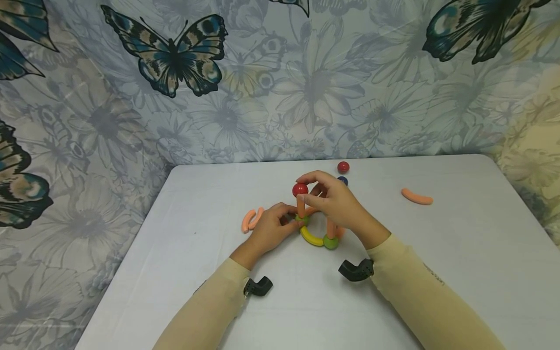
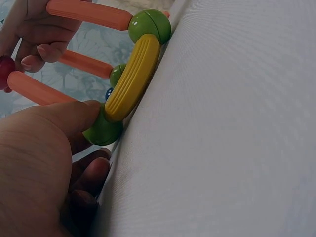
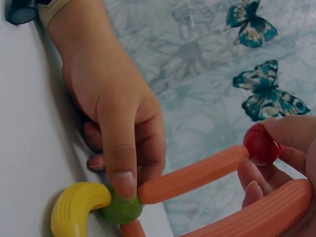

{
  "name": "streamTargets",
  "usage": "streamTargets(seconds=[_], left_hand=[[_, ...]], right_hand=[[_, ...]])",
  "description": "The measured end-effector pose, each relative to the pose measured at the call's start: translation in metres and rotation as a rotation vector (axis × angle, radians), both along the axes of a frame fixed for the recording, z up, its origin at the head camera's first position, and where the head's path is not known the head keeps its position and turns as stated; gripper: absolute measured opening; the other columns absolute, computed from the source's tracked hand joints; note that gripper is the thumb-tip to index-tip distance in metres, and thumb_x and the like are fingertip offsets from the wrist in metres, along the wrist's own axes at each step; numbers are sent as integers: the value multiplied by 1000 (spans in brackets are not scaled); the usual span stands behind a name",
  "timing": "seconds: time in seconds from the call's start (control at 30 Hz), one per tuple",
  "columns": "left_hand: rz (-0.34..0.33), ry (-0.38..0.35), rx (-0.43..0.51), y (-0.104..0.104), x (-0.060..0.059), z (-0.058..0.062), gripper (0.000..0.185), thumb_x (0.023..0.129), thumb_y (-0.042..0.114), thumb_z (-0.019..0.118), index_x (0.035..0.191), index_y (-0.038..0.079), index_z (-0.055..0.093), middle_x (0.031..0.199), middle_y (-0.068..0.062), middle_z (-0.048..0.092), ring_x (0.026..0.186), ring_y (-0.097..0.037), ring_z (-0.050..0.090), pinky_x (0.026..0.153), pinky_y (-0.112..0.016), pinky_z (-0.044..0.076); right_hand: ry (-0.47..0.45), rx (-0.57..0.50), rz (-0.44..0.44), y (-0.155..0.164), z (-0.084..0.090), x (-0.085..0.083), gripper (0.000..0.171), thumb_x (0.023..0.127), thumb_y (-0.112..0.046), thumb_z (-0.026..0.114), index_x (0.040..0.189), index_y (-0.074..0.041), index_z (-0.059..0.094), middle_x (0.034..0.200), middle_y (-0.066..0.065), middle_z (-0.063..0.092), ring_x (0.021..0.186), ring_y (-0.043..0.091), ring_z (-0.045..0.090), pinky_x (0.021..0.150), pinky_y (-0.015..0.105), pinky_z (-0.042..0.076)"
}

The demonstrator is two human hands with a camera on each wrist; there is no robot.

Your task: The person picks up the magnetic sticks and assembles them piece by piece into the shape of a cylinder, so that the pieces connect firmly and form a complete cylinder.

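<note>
A small toy frame stands mid-table: a yellow curved piece (image 1: pixel 310 237) joins two green balls (image 1: pixel 330 241), and orange sticks (image 1: pixel 301 206) rise from them. My left hand (image 1: pixel 292 221) pinches the left green ball (image 3: pixel 121 210) at the base, one fingertip pressed on top of it. My right hand (image 1: pixel 307 192) pinches a red ball (image 1: pixel 300 189) on the top end of the left upright stick (image 3: pixel 192 174). The left wrist view shows the yellow piece (image 2: pixel 132 79), three green balls (image 2: pixel 102 131) and three orange sticks (image 2: pixel 86 64), with my thumb against the nearest ball.
On the white table (image 1: pixel 459 272) lie a loose red ball (image 1: pixel 343 167), a blue ball (image 1: pixel 343 180) behind my right hand, an orange curved piece (image 1: pixel 417 196) at the right, and two orange curved pieces (image 1: pixel 251 219) left of my left hand. A butterfly-print cloth (image 1: pixel 175 58) hangs behind.
</note>
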State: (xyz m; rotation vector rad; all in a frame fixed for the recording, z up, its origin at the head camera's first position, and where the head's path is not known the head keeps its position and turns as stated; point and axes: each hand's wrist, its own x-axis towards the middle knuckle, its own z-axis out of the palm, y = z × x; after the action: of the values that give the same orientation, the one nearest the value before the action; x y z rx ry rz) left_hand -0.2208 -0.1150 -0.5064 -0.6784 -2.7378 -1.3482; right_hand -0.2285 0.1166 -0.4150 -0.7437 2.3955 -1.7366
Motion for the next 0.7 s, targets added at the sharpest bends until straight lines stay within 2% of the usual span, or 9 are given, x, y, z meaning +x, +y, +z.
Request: streamTargets(seconds=[0.2, 0.33, 0.57, 0.7], left_hand=[[-5, -3, -3, -1, 0, 0, 32, 100, 27, 84, 128, 12, 79, 109, -1, 71, 84, -13, 60, 76, -31, 53], [-3, -10, -10, -1, -1, -1, 33, 100, 28, 84, 129, 12, 79, 110, 0, 71, 85, -13, 60, 76, -31, 53], [2, -17, -17, -1, 0, 0, 34, 100, 29, 84, 129, 12, 79, 111, 1, 71, 86, -13, 61, 77, -31, 53], [2, -14, -11, -1, 0, 0, 33, 100, 28, 84, 128, 12, 79, 111, 0, 71, 86, -13, 61, 78, -31, 53]], right_hand=[[16, -15, 15, 0, 0, 0, 38, 106, -20, 77, 140, -5, 66, 124, 4, 73, 91, 28, 67, 71, 36, 55], [17, -19, 14, 1, 0, 1, 38, 107, -20, 75, 140, -5, 66, 130, 7, 69, 90, 28, 66, 71, 35, 54], [15, -16, 15, 2, 1, 2, 37, 107, -22, 75, 140, -9, 66, 133, 7, 67, 93, 40, 67, 70, 36, 54], [36, -6, 15, 4, 5, 3, 37, 107, -23, 75, 140, -10, 66, 133, 4, 66, 91, 30, 67, 69, 38, 55]])
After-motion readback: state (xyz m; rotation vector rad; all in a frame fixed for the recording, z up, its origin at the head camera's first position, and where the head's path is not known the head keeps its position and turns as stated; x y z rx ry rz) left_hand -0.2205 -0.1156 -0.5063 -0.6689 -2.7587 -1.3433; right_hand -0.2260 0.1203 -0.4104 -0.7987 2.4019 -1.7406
